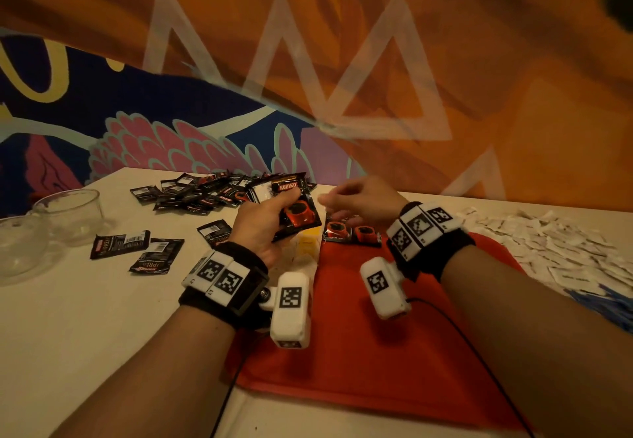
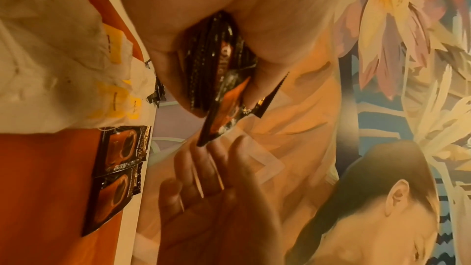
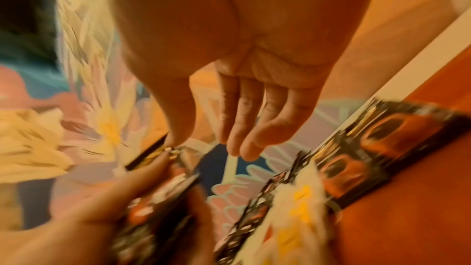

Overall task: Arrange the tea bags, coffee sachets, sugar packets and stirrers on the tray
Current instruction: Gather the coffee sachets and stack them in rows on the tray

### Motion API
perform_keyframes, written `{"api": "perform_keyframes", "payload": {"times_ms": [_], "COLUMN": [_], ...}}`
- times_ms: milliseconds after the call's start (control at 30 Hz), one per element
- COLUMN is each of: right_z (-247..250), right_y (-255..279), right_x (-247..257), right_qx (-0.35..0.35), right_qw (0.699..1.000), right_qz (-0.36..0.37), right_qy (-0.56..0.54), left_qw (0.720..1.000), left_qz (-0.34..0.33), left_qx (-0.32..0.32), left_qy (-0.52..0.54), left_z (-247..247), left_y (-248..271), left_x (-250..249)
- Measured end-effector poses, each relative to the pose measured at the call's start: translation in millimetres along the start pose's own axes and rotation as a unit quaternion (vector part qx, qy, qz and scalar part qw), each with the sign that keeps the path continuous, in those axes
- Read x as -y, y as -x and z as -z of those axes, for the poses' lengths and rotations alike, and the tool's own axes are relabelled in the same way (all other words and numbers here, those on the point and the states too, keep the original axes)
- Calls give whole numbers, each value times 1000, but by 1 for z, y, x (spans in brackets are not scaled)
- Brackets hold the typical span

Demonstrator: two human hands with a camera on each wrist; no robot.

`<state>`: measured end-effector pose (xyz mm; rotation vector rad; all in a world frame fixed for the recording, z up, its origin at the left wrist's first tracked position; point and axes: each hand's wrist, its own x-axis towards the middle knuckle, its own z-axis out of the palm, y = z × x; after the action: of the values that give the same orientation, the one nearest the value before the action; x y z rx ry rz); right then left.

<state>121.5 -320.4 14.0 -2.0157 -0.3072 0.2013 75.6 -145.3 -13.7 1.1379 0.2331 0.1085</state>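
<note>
"KOPIKO" reads in white on red atop the coffee sachet (image 1: 296,205), twelve o'clock from the left hand (image 1: 265,227).

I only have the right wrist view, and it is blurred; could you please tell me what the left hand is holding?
Observer: The left hand grips a stack of black coffee sachets; the front one reads KOPIKO.
Operator: Thanks. Where are the sugar packets?
Observer: A heap of white sugar packets lies on the table, right of the red tray.
Operator: Are there any containers around?
Observer: Two glass bowls stand near the table's left edge.
</note>
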Motion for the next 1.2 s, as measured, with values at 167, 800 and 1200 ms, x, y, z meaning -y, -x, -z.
{"api": "perform_keyframes", "payload": {"times_ms": [167, 800, 1200], "right_z": [-24, -20, -10], "right_y": [3, 12, 12], "right_x": [10, 3, 0], "right_qx": [25, -54, -45], "right_qw": [998, 979, 979], "right_qz": [46, 129, 123], "right_qy": [-18, 146, 156], "left_qw": [999, 1000, 1000], "left_qz": [-14, -14, 9], "left_qx": [34, 17, 20], "left_qy": [28, 1, -10], "left_z": [-4, 3, 9], "left_y": [7, -5, -15], "left_x": [-2, -4, -4]}}
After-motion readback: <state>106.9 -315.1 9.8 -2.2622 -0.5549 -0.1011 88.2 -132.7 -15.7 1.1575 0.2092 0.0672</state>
